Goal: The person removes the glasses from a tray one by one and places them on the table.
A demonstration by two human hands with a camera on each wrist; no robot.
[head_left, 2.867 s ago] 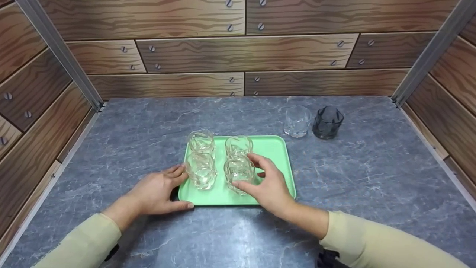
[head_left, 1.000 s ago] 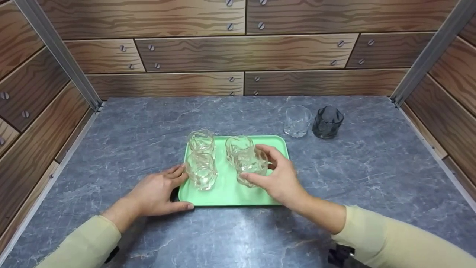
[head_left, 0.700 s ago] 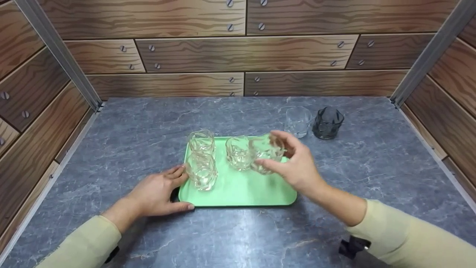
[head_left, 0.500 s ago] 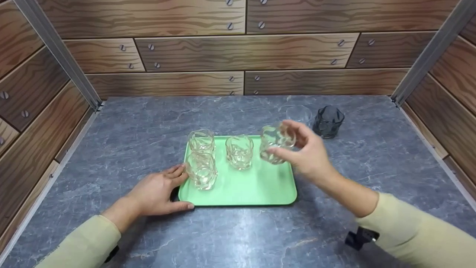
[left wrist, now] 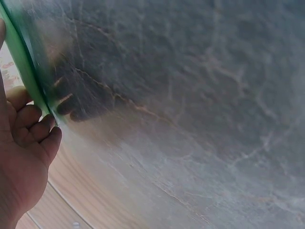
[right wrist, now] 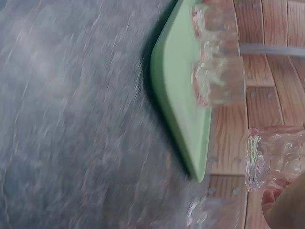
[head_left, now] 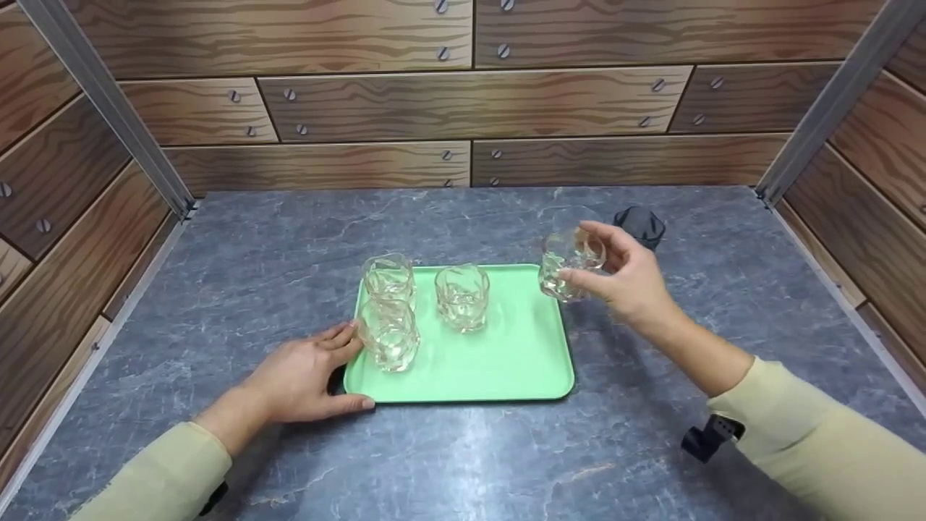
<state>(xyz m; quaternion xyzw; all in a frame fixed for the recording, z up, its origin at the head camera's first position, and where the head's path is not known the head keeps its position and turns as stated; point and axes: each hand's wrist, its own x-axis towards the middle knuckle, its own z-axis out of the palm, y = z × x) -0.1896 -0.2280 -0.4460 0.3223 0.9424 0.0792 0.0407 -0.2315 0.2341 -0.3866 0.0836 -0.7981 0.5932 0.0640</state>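
My right hand (head_left: 629, 282) holds a clear, wavy-sided drinking glass (head_left: 555, 278) between thumb and fingers. That glass is upright, raised over the green tray's right rear corner. In the right wrist view the same glass (right wrist: 271, 155) shows at the right, with part of my hand (right wrist: 290, 205) below. On the tray (head_left: 499, 362) stand three similar glasses: one at centre rear (head_left: 463, 298), one at left rear (head_left: 388, 275) and one at left front (head_left: 394, 339). My left hand (head_left: 296, 376) grips the tray's front left corner, fingers along its left rim (left wrist: 21, 52), thumb at the front edge.
A dark smoky glass (head_left: 639, 224) stands on the grey marbled table (head_left: 463, 463) at the back right, partly behind my right hand. Another clear glass beside it is mostly hidden by the held one. Wood-patterned walls (head_left: 463, 105) enclose the back and sides.
My right hand has lifted the front right glass from the tray and carried it back and to the right, past the rear glass. The left hand and tray have stayed put.
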